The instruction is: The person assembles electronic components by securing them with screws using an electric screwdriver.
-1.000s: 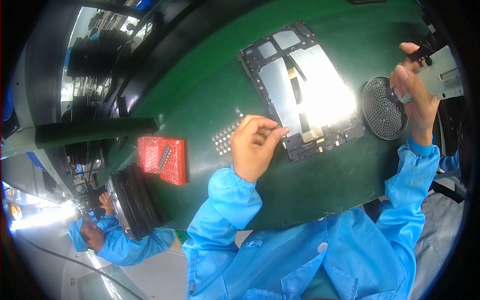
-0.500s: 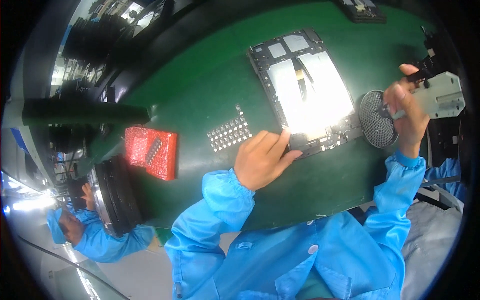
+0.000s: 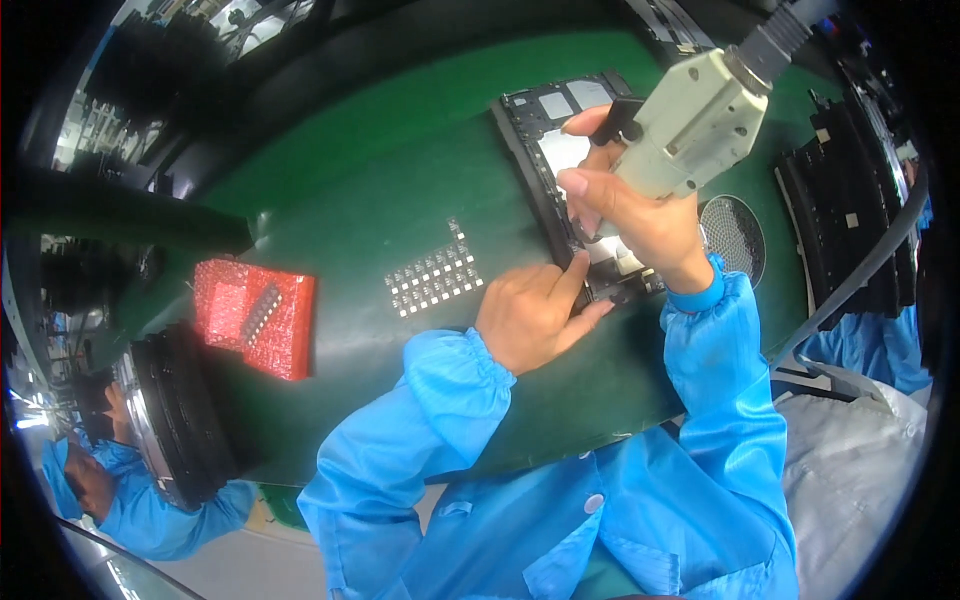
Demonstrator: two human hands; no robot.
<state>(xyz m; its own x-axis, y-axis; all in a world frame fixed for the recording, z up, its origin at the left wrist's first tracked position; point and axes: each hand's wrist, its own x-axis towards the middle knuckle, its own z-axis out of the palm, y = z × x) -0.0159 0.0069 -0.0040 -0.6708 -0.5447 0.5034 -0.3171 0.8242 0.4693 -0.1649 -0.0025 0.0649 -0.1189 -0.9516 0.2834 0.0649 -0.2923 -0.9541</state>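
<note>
A flat black electronic device frame [image 3: 533,160] with silver panels lies on the table, partly covered by my right hand. My right hand [image 3: 655,225] is wrapped round a pale grey electric screwdriver [image 3: 690,125], held tilted over the frame's near part. Its tip is hidden behind my fingers. At the frame's near left corner rests my left hand [image 3: 535,315], index finger and thumb stretched apart on the edge. Left of that hand, rows of small metal-and-black parts [image 3: 435,280] lie on the table. Under my right wrist is a round mesh-patterned dish [image 3: 733,240].
A red bubble-wrap packet [image 3: 290,340] with a dark strip of parts on it lies at left on the green table [image 3: 400,400]. Stacked black frames stand at the left edge [image 3: 185,420] and right [image 3: 840,220]. A grey cable [image 3: 860,280] crosses the right side. Another person in blue sits at far left.
My right hand has brought the electric screwdriver leftward from beside the mesh dish to over the device frame. My left hand stays at the frame's corner. The whole view has shifted slightly.
</note>
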